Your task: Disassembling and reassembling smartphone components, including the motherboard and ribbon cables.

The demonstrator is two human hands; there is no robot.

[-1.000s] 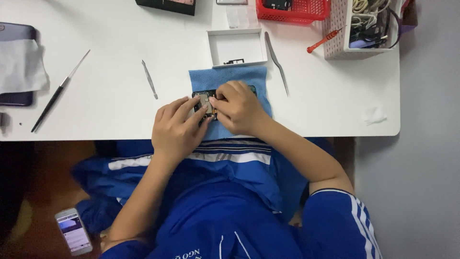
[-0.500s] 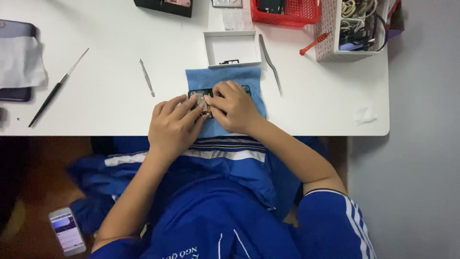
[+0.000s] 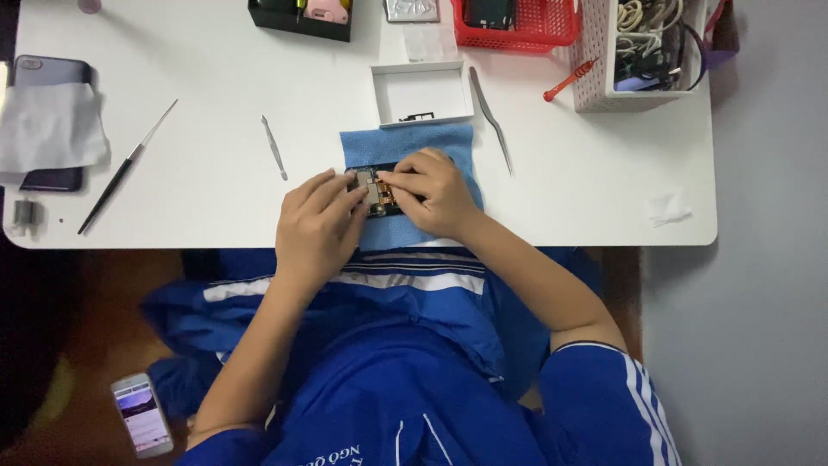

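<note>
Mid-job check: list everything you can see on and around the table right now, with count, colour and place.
circuit board: 1, dark with metal parts, on the cloth under both hands
cloth: 1, blue, table centre
small box: 1, white, open, behind the cloth
tweezers: 2, metal, one right of the box, one left of the cloth
probe: 1, dark handle, table left
phone: 1, dark, far left, under a white wipe
red basket: 1, back edge
white basket: 1, holds cables, back right
screwdriver: 1, red, beside the white basket
black tray: 1, back edge
floor phone: 1, white, screen lit, lower left
left hand: on the board
right hand: on the board
</note>
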